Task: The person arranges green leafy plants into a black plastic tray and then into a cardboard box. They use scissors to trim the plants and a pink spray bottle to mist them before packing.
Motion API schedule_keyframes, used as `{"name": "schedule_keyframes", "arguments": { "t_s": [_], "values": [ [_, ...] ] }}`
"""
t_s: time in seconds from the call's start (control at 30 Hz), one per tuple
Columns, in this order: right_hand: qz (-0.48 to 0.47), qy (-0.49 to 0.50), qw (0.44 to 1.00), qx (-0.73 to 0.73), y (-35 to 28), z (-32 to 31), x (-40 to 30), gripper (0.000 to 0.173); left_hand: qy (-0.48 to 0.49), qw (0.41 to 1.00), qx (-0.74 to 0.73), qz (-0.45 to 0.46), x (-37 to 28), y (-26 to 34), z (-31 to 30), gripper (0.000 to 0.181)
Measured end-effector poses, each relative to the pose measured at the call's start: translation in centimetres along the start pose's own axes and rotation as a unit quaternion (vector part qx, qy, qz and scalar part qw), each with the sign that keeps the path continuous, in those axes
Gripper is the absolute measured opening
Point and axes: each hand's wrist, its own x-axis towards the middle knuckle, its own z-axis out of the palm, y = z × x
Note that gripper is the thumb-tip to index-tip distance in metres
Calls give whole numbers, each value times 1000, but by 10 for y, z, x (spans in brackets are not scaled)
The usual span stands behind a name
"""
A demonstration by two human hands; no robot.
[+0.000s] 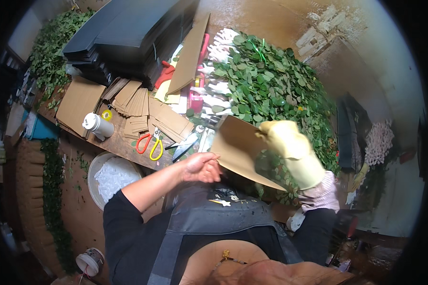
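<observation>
A curved brown cardboard sheet (235,140) is held up in front of my body. My left hand (204,167) is bare, with thumb and fingers pinched on its near left edge. In a thick pale yellow glove, my right hand (283,140) is at the sheet's upper right edge. The glove is blurred and its fingertips are partly hidden, so its grip is unclear. Beyond the sheet lies a large heap of green leafy stems (271,89), with white-wrapped ends (214,87) along its left side.
Scissors (180,146), red-and-yellow-handled pruning shears (151,142), cut cardboard pieces (137,101) and a white bottle (98,125) rest on the wooden table (119,148). Stacked dark sheets (125,32) rise behind. A bucket of white pieces (116,176) stands below the table's left edge.
</observation>
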Motion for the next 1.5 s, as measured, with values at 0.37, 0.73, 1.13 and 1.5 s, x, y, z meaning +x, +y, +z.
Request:
{"name": "schedule_keyframes", "arguments": {
  "t_s": [0.37,0.73,1.13,1.5],
  "values": [
    [48,-80,994,-52,1,85,55,22,14,511,787,344,111,56,-78,69],
    [-28,163,982,90,-21,61,15,31,133,365,891,235,133,18,-114,106],
    [-71,-131,970,192,-40,74,11,76,138,350,887,268,132,18,-113,103],
    [-136,43,964,226,-138,107,108,36,217,222,855,416,166,6,-143,72]
  ]
}}
